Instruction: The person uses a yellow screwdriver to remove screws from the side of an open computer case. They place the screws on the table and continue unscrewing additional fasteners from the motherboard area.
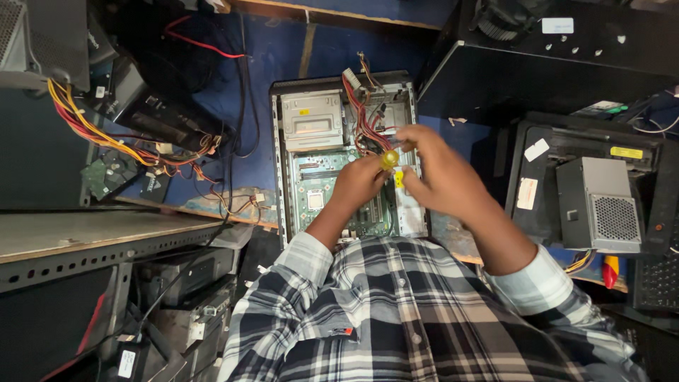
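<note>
An open desktop computer case (283, 163) lies flat below me, with a green motherboard (318, 185), a grey drive bay (312, 120) and a bundle of red, yellow and black wires (364, 120) inside. My left hand (357, 185) and my right hand (442, 173) meet over the case's right side. Between their fingertips sits the yellow translucent handle of a screwdriver (390, 158); both hands touch it. The tool's shaft is hidden. My plaid shirt sleeves fill the bottom of the view.
A metal shelf edge (106, 244) runs along the left, with loose coloured cables (106, 138) and a bare circuit board (106, 173) above it. Black computer cases (552, 71) stand at the right, with a grey power supply (601, 205) on one and a red-yellow tool (610, 270) below.
</note>
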